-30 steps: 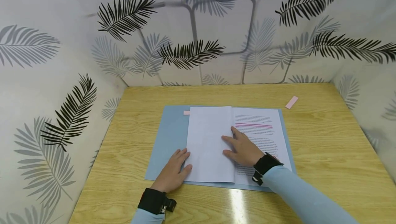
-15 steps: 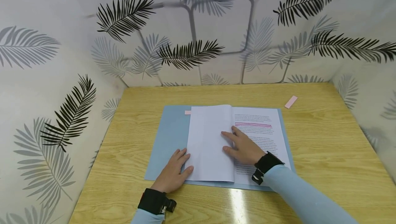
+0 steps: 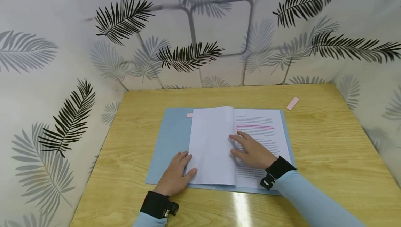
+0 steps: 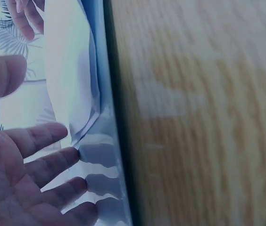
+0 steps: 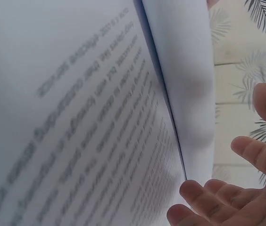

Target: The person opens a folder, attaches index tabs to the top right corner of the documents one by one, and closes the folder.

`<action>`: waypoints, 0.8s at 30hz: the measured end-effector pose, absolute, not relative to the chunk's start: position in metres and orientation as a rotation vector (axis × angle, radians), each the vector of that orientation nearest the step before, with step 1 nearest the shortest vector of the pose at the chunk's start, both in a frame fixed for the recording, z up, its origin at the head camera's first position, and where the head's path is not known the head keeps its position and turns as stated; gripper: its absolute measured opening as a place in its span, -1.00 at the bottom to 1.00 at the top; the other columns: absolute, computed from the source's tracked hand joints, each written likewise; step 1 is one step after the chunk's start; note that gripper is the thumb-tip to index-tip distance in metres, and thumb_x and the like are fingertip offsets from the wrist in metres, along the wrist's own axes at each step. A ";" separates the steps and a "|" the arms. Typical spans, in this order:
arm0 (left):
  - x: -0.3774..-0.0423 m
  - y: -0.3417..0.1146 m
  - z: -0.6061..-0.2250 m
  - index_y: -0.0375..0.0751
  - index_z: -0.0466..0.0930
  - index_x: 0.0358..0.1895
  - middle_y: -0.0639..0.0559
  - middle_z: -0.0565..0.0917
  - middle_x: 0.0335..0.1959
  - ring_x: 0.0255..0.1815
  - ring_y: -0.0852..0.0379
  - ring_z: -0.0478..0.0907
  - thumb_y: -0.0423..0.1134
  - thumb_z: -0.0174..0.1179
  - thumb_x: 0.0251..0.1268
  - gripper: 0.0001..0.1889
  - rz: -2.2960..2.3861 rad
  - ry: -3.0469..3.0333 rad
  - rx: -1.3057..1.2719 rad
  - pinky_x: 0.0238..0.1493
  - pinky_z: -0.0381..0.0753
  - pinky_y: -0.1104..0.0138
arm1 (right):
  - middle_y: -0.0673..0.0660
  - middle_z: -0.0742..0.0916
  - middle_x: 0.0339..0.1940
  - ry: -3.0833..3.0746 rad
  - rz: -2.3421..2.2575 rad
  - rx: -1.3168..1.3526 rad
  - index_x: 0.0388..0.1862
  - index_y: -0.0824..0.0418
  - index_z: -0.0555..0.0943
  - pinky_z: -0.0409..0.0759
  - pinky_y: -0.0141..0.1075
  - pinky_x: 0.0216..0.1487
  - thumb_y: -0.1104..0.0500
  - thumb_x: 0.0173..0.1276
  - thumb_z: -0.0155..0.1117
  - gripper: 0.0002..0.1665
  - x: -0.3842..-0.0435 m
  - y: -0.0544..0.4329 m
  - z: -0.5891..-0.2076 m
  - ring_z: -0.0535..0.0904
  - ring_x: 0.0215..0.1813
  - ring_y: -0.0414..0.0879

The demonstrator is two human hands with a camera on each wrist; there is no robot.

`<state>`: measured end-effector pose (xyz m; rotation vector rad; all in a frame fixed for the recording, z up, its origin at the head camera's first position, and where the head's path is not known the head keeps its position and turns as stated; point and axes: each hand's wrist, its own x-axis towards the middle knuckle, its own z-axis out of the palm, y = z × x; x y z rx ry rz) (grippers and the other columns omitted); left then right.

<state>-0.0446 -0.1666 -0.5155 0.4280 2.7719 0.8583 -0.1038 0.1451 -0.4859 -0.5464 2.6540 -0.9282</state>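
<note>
A light blue folder (image 3: 170, 133) lies open on the table, holding white sheets. The turned blank page (image 3: 211, 140) covers part of its left side, and a printed page (image 3: 270, 143) with pink highlighted lines shows on the right. My left hand (image 3: 173, 176) rests with spread fingers at the page's left edge and on the folder. In the left wrist view its fingertips reach the bent page edge. Over the fold between the two pages is my right hand (image 3: 255, 152), fingers loosely extended and holding nothing. The right wrist view shows its fingers (image 5: 208, 202) beside the fold.
A small pink tab (image 3: 189, 115) sticks out from the blank page's upper left edge. Farther back on the right, a loose pink strip (image 3: 292, 103) lies on the wooden table (image 3: 325, 143). A leaf-patterned curtain (image 3: 219, 67) stands behind the table.
My right hand has shifted slightly right, away from the blank page. My left hand stays at the page's left edge. The head view has moved a little.
</note>
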 end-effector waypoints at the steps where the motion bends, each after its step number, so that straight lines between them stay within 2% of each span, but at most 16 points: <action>1: -0.044 -0.166 -0.515 -0.25 0.30 0.40 -0.17 0.23 0.45 0.49 -0.24 0.01 0.16 -0.03 0.43 -0.33 0.842 2.789 0.420 0.35 0.14 -0.11 | 0.29 0.21 0.50 2.657 -0.928 -0.551 0.44 0.06 0.33 0.23 0.16 0.32 -0.09 0.43 0.15 -0.34 -0.103 0.149 -0.484 0.15 0.47 0.24; 6: -0.041 -0.160 -0.514 -0.25 0.31 0.39 -0.15 0.28 0.42 0.48 -0.20 0.06 0.13 0.00 0.43 -0.35 0.774 2.867 0.388 0.36 0.16 -0.06 | 0.29 0.28 0.47 2.699 -0.912 -0.509 0.40 0.15 0.37 0.26 0.18 0.30 -0.08 0.44 0.14 -0.37 -0.105 0.178 -0.477 0.19 0.44 0.25; 8: -0.041 -0.158 -0.512 -0.24 0.31 0.39 -0.15 0.30 0.41 0.48 -0.19 0.07 0.12 0.01 0.42 -0.36 0.754 2.889 0.387 0.37 0.16 -0.06 | 0.28 0.34 0.43 2.720 -0.919 -0.456 0.39 0.18 0.38 0.31 0.19 0.26 -0.11 0.45 0.10 -0.36 -0.111 0.196 -0.476 0.27 0.39 0.25; 13: -0.039 -0.157 -0.507 -0.27 0.32 0.38 -0.18 0.35 0.36 0.46 -0.20 0.10 0.09 0.03 0.42 -0.37 0.742 2.920 0.405 0.37 0.17 -0.04 | 0.35 0.53 0.23 2.750 -0.941 -0.229 0.33 0.28 0.40 0.47 0.14 0.08 -0.14 0.48 0.02 -0.35 -0.134 0.247 -0.468 0.45 0.19 0.26; 18: -0.037 -0.158 -0.508 -0.27 0.30 0.38 -0.19 0.38 0.34 0.46 -0.21 0.11 0.08 0.02 0.43 -0.38 0.751 2.924 0.417 0.37 0.16 -0.02 | 0.43 0.57 0.10 2.838 -0.886 0.008 0.26 0.40 0.42 0.48 0.11 0.00 -0.14 0.50 -0.04 -0.33 -0.163 0.294 -0.469 0.50 0.09 0.31; 24: -0.034 -0.161 -0.514 -0.25 0.24 0.42 -0.18 0.32 0.39 0.45 -0.18 0.13 0.11 0.00 0.44 -0.34 0.748 2.889 0.390 0.38 0.15 -0.01 | 0.49 0.57 0.07 2.928 -0.805 0.158 0.21 0.47 0.43 0.45 0.15 0.00 -0.07 0.47 -0.02 -0.36 -0.191 0.328 -0.479 0.47 0.07 0.39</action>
